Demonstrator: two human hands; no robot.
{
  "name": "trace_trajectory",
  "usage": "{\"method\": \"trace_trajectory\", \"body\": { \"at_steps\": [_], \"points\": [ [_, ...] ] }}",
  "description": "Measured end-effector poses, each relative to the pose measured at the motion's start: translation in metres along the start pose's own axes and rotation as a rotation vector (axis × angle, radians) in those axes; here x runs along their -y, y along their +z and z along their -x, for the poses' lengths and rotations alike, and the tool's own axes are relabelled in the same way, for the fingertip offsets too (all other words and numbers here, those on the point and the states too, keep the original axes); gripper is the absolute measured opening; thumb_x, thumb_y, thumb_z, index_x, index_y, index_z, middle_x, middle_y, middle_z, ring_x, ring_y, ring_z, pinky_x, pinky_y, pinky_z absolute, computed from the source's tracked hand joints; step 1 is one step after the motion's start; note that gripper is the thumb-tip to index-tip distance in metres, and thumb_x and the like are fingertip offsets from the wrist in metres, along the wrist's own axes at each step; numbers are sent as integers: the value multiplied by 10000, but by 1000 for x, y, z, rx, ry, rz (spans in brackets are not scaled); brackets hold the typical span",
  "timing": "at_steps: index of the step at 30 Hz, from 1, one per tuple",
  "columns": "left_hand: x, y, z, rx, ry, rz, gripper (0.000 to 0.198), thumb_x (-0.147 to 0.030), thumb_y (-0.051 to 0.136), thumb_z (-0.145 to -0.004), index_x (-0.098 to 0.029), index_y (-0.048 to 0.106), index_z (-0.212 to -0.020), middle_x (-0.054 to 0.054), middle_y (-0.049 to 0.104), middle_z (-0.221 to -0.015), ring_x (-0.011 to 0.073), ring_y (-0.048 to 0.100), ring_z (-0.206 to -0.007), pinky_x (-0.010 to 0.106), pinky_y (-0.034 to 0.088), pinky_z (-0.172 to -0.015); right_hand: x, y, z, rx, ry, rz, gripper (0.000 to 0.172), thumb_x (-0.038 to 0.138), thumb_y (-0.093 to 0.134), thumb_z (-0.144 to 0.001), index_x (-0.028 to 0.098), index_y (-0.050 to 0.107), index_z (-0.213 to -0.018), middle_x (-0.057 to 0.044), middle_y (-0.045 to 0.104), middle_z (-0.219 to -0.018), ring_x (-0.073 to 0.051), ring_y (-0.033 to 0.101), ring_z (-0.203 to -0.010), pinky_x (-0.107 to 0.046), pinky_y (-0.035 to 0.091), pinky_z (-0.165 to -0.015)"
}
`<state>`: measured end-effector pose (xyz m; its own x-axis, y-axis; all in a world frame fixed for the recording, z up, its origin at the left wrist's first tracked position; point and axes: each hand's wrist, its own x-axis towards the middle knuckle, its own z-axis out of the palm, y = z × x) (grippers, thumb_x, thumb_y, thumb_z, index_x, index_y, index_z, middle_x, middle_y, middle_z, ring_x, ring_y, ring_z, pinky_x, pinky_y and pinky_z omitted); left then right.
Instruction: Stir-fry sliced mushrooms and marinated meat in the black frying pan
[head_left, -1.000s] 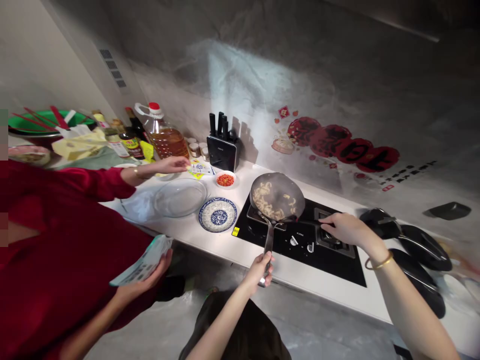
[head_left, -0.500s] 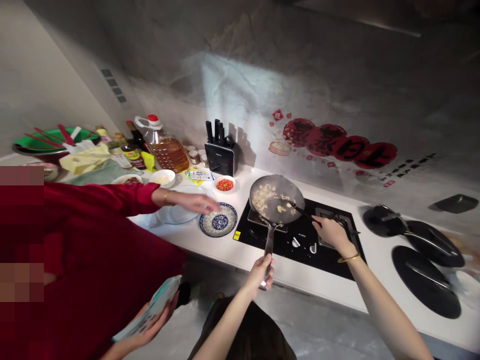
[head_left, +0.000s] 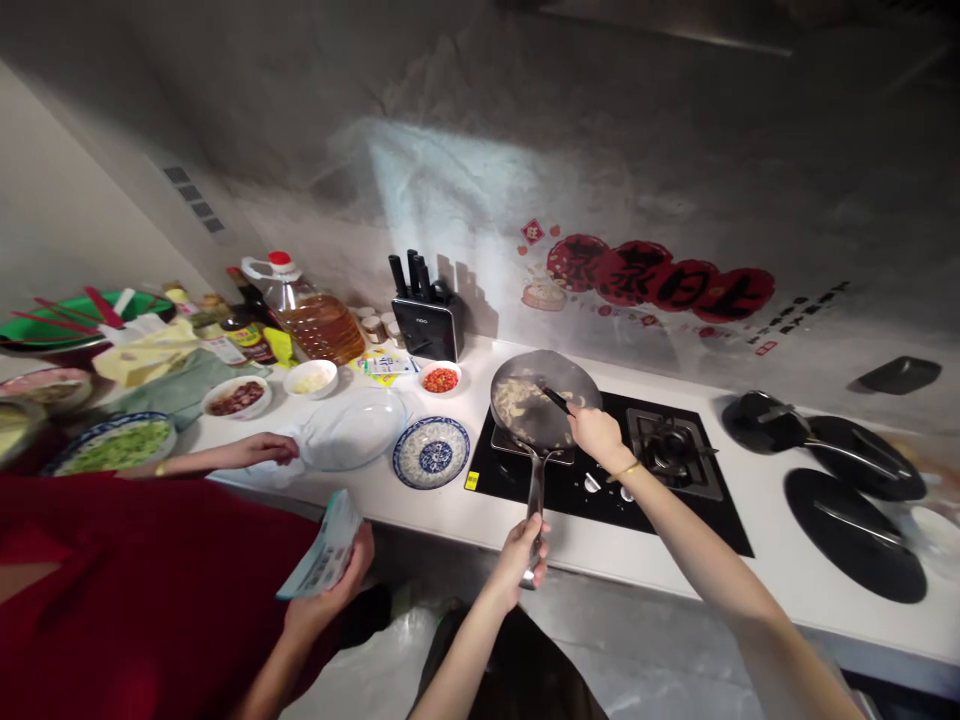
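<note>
A dark wok with pale sliced food in it sits over the left burner of the black stove. My left hand is closed round the wok's metal handle. My right hand grips a black-handled spatula, whose lower end reaches into the food over the wok. The blade is hard to make out. Just left of the stove lies a blue-and-white patterned plate, with a bowl of chopped red peppers behind it.
At the left stands a person in red, holding a pale blue packet. Along the counter are a glass dish, an oil jug, a knife block and bowls of ingredients. Black lids lie at the right.
My right hand has moved left and up with the spatula, nearer the wok's middle. The other person's hand has drawn back left from the patterned plate, and their packet is raised. The view has shifted slightly.
</note>
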<state>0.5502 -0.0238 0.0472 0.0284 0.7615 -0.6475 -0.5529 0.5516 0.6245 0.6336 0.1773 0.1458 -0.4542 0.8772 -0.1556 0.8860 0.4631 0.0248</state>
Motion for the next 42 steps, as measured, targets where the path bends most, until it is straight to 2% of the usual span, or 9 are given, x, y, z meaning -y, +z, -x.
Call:
{"method": "trace_trajectory", "body": {
  "at_steps": [4,12,17,21,26,30,34,39,42],
  "points": [
    [1,-1,-1,7,13,1,569,-694,587,-664,-180,495,-888,-79,461,-547,49,377,-307,191,236,-324,-19,-17,-9,84,-59,38,375,315,413,-910,284,576,-1246,-99,688,-1054,-248,652,-955,-322,494,-756],
    [2,0,-3,29,21,26,565,-698,574,-665,-183,489,-879,-79,472,-548,48,378,-298,192,239,-328,-105,-98,4,270,4,221,321,325,557,-805,324,682,-1101,-51,686,-1091,-251,633,-984,-314,468,-787],
    [5,-2,-6,37,32,29,569,-713,549,-677,-184,489,-877,-76,472,-552,49,377,-299,193,246,-325,-99,-65,-13,182,-26,96,371,322,475,-853,251,645,-1175,-75,662,-1149,-236,619,-1029,-297,450,-831],
    [6,-3,-7,39,29,35,564,-711,545,-684,-184,487,-877,-75,470,-555,51,381,-303,199,257,-327,-80,-37,-20,116,92,21,415,296,389,-885,172,618,-1209,-131,663,-1129,-237,632,-1001,-288,448,-797],
    [4,-2,-5,23,16,31,551,-696,549,-689,-182,486,-878,-77,465,-551,50,373,-302,199,244,-324,-86,-66,-2,335,-20,-5,344,271,422,-844,162,739,-921,-85,722,-810,-201,659,-731,-248,430,-618],
    [4,-2,-5,29,18,40,546,-690,557,-682,-183,481,-871,-78,465,-549,56,372,-300,204,241,-316,-98,-85,23,365,-140,-51,329,304,462,-839,264,709,-1052,-18,728,-868,-184,661,-781,-235,448,-662],
    [5,-2,-6,34,23,47,549,-690,560,-678,-182,480,-870,-77,471,-551,58,376,-297,204,241,-312,-75,-66,34,259,-159,18,359,337,496,-829,301,659,-1147,-46,694,-1076,-234,652,-945,-295,472,-769],
    [6,-3,-8,24,36,53,542,-687,553,-691,-182,474,-872,-79,470,-545,56,371,-298,200,257,-306,-25,-30,10,31,-53,28,412,329,376,-906,227,597,-1239,-114,698,-1043,-243,661,-943,-318,489,-769],
    [10,-3,-9,19,48,60,534,-679,551,-700,-178,482,-873,-76,473,-546,55,377,-300,195,268,-304,-14,-16,-2,-27,-148,33,409,314,372,-915,247,568,-1267,-107,701,-1036,-237,669,-920,-312,495,-739]
  ]
}}
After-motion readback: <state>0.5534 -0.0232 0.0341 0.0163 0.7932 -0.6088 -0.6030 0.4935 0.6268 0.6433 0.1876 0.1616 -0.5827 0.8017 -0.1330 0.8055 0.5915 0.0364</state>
